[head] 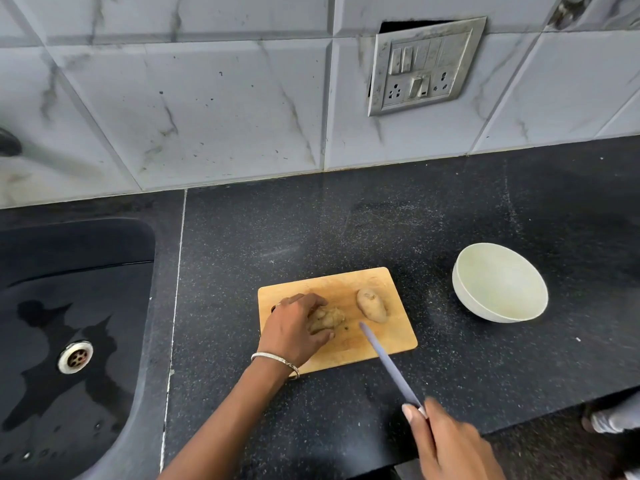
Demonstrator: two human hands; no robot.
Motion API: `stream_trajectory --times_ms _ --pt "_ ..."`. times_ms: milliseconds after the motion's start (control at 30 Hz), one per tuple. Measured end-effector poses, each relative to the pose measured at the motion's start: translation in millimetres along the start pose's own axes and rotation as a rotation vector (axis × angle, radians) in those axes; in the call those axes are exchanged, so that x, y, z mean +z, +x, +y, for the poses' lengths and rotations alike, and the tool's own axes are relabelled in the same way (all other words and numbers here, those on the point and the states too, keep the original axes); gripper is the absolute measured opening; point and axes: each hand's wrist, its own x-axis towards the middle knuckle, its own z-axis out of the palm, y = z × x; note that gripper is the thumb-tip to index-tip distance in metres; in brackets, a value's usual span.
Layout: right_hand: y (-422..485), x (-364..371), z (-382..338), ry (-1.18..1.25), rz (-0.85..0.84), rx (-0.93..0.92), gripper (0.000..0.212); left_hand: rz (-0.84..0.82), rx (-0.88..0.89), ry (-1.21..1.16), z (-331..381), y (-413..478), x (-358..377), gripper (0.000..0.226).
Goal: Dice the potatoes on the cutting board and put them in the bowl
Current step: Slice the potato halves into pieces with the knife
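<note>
- Sink [69, 306]: black, set into the left end of the counter [450, 220]. There are wet patches around its drain [75, 356].
- Your left hand [294, 327]: fingers curled over the left potato [329, 319], gripping it from the left and holding it down. There is a metal bangle [275, 361] on the wrist.
- Left potato: unpeeled, lying on the left half of the cutting board [391, 344].
- Cutting board: wooden, lying mid-counter, nearer the front edge than the wall.
- Knife [388, 365]: pale blade, tip over the board between the two potatoes. Blurred, so you cannot tell whether it touches the wood.
- Right potato [372, 305]: whole, lying near the board's back right corner and apart from the left one.
- Your right hand [446, 441]: wrapped round the knife handle at the counter's front edge.
- Bowl [498, 282]: white, on the counter to the right of the board and not touching it.
</note>
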Motion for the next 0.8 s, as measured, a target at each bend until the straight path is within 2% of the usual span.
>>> stream_trajectory --times_ms 133,267,800 --pt "17.7 3.8 -10.8 0.067 0.088 -0.097 0.041 0.059 -0.029 0.026 1.4 -6.1 1.9 0.044" --pt "35.5 19.1 -31.3 0.085 0.072 -0.165 0.037 0.109 -0.072 -0.031 4.7 -10.6 3.9 0.044" --pt "43.5 27.3 -57.6 0.047 0.01 -0.191 0.037 0.117 -0.122 -0.059 9.9 -13.2 -4.5 0.024"
